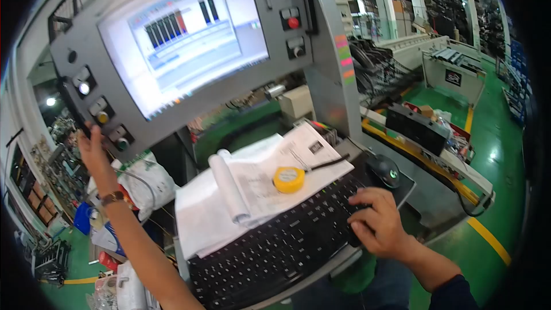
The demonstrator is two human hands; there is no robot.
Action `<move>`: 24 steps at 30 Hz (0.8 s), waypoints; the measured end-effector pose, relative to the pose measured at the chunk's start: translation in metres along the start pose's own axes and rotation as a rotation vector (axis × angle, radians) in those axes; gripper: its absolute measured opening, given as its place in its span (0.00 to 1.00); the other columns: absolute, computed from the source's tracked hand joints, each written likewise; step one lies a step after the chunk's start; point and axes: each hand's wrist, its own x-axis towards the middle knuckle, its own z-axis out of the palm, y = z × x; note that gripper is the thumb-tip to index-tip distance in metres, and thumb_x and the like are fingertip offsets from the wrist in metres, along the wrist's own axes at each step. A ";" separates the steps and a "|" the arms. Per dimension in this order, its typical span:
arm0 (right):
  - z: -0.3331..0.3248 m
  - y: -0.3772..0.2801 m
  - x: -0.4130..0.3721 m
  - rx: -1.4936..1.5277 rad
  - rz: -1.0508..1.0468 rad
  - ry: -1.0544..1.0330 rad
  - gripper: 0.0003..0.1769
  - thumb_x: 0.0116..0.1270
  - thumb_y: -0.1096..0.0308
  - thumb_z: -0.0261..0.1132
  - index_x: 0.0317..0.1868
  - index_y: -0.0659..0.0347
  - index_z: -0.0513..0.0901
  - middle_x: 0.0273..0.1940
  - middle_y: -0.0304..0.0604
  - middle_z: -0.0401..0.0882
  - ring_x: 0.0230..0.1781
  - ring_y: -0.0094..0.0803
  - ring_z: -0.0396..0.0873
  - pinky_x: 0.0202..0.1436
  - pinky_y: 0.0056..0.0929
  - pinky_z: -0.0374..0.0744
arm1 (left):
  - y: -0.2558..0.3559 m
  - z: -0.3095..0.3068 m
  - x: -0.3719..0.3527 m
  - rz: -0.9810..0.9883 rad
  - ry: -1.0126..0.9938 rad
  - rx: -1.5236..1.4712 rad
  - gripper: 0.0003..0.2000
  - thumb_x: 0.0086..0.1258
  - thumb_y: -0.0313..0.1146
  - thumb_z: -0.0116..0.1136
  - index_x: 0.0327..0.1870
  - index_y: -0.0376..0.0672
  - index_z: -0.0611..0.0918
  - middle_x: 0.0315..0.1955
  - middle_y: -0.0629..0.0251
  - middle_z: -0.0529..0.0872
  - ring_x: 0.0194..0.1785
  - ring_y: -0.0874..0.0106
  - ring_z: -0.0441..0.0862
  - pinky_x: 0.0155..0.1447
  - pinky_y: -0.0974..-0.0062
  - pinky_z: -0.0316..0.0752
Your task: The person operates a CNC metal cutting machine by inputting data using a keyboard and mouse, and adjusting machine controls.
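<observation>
My left hand (96,158) is raised at the lower left edge of a grey control panel (189,100), its fingers closed around the lower end of a black side handle (72,100). Over the right end of a black keyboard (287,241) is my right hand (376,221), fingers bent and apart, fingertips at the number keys. Behind the keyboard lie printed papers (198,218), a rolled sheet (229,189) and a yellow tape measure (288,179) with a black strap. A lit screen (189,40) in the panel shows a window with dark vertical bars.
A black mouse (383,171) sits right of the keyboard. The panel carries a red button (293,22) and several knobs. Right of the stand, a black box (416,128) rests by a low machine frame. A white bag (150,183) hangs at left. The floor (488,189) is green.
</observation>
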 end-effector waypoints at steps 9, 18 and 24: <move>0.027 -0.024 0.017 0.076 -0.119 -0.188 0.11 0.65 0.67 0.73 0.48 0.52 0.90 0.59 0.40 0.82 0.64 0.43 0.79 0.69 0.50 0.71 | 0.008 0.002 -0.005 -0.009 -0.005 -0.041 0.18 0.80 0.38 0.64 0.64 0.42 0.79 0.41 0.76 0.80 0.38 0.84 0.72 0.41 0.82 0.66; 0.024 -0.023 0.011 0.065 -0.078 -0.170 0.10 0.67 0.66 0.73 0.48 0.52 0.90 0.57 0.39 0.82 0.63 0.41 0.79 0.69 0.49 0.71 | 0.014 0.006 -0.010 -0.005 -0.016 -0.037 0.19 0.80 0.38 0.64 0.65 0.41 0.78 0.43 0.75 0.80 0.39 0.84 0.73 0.43 0.82 0.66; 0.023 -0.023 0.011 0.075 -0.077 -0.158 0.09 0.67 0.66 0.73 0.47 0.52 0.90 0.56 0.39 0.83 0.61 0.40 0.80 0.68 0.48 0.72 | 0.011 0.005 -0.008 0.002 -0.011 -0.035 0.19 0.80 0.38 0.64 0.65 0.42 0.78 0.43 0.76 0.80 0.40 0.84 0.73 0.43 0.83 0.66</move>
